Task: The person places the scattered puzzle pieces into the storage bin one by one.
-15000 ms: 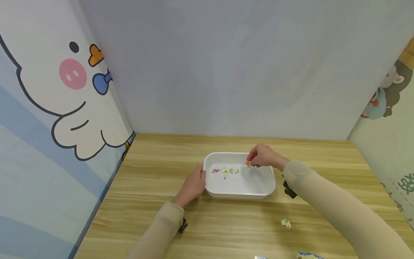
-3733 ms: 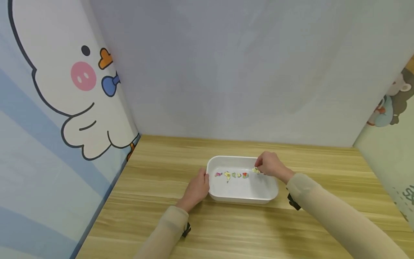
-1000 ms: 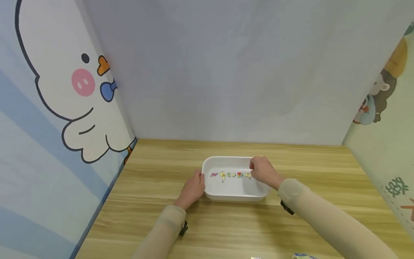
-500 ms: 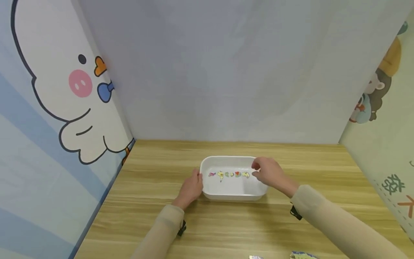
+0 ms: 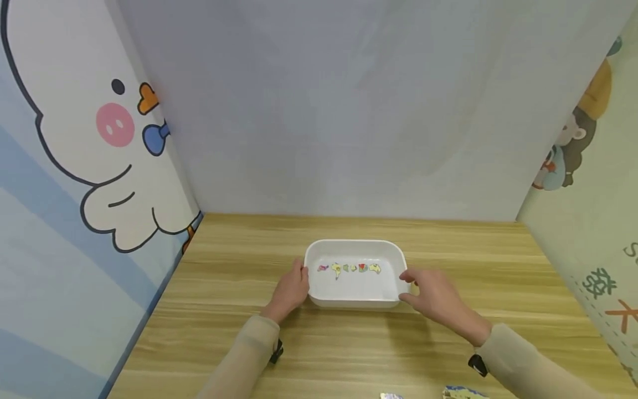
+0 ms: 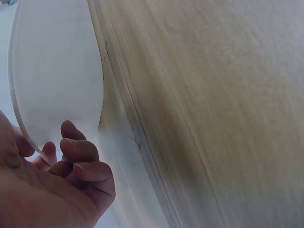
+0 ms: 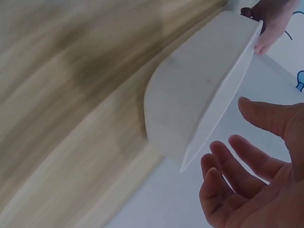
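A white rectangular tray (image 5: 356, 291) with rounded corners stands on the wooden table. At its left end my left hand (image 5: 289, 288) grips the rim, thumb on top and fingers against the outer wall, as the left wrist view shows. A row of small flat cut-out pieces lies inside: a pink one (image 5: 323, 267), a tall yellow one (image 5: 336, 269), two small pale ones, a red and green one (image 5: 362, 267) and a yellow one (image 5: 375, 268). My right hand (image 5: 438, 293) is at the tray's right end, thumb and fingers spread, holding nothing; the right wrist view shows it apart from the rim.
At the near table edge lie a blue and yellow printed piece (image 5: 462, 392) and a small purplish piece (image 5: 391, 395), both partly cut off by the frame. A grey-white wall (image 5: 359, 122) rises behind the wooden table (image 5: 249, 233). Printed cartoon panels flank both sides.
Over 15 seconds, the red-green and last yellow pieces joined the row; a loose piece left the table. In the last second, my right hand withdrew from the tray and opened at its right end.
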Action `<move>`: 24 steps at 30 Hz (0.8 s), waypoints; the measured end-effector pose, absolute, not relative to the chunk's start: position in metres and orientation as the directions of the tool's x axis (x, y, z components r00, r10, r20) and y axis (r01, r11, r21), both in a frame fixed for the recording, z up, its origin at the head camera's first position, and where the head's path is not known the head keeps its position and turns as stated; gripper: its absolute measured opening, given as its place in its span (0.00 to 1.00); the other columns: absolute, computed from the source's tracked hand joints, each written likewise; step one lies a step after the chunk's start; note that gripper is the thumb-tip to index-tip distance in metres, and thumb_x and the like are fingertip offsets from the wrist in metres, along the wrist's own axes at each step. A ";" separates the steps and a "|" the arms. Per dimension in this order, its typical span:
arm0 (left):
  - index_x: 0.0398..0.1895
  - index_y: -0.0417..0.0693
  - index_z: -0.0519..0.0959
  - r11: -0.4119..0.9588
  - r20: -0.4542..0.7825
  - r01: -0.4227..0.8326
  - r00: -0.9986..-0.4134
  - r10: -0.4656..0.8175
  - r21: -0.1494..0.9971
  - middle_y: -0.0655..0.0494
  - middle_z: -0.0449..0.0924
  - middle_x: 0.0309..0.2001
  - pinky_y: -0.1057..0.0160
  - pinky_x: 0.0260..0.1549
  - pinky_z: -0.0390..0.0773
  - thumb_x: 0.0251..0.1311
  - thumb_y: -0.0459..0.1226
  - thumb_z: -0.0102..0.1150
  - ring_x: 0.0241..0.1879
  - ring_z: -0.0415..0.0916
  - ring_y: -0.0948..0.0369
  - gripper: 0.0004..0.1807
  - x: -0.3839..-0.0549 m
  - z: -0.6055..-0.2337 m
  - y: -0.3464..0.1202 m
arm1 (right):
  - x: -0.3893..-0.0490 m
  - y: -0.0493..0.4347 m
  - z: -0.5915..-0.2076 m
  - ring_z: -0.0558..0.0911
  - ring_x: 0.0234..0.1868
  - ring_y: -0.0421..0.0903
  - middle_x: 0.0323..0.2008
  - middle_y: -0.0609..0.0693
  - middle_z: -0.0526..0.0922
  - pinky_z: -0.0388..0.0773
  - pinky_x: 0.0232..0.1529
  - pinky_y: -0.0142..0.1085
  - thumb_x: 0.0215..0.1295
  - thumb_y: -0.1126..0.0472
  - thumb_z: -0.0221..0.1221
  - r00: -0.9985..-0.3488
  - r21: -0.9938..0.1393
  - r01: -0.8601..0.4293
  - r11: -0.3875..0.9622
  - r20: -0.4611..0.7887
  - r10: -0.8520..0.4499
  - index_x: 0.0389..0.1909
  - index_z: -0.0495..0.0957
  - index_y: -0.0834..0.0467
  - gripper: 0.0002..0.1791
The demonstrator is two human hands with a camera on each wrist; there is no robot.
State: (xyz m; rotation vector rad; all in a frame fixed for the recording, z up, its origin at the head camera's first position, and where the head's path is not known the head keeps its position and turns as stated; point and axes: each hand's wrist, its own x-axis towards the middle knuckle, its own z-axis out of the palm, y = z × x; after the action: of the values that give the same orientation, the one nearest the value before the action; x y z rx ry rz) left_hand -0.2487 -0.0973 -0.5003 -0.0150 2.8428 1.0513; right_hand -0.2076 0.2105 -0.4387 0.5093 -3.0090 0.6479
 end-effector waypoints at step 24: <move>0.43 0.46 0.65 0.770 -0.088 -0.039 -0.996 0.022 0.637 0.49 0.71 0.25 0.61 0.20 0.66 0.72 0.42 0.35 0.22 0.68 0.55 0.10 -0.249 -0.503 -0.098 | -0.124 0.203 -0.494 0.77 0.34 0.40 0.35 0.44 0.81 0.75 0.36 0.36 0.45 0.45 0.70 -0.855 -0.439 -0.503 0.744 0.129 -0.503 0.39 0.80 0.54 0.23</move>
State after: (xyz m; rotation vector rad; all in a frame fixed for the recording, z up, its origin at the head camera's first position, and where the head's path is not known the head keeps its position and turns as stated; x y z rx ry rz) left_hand -0.2490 -0.0976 -0.5025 -0.0136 2.8704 1.0357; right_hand -0.1239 0.2029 -0.4942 0.8455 -2.9318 0.7397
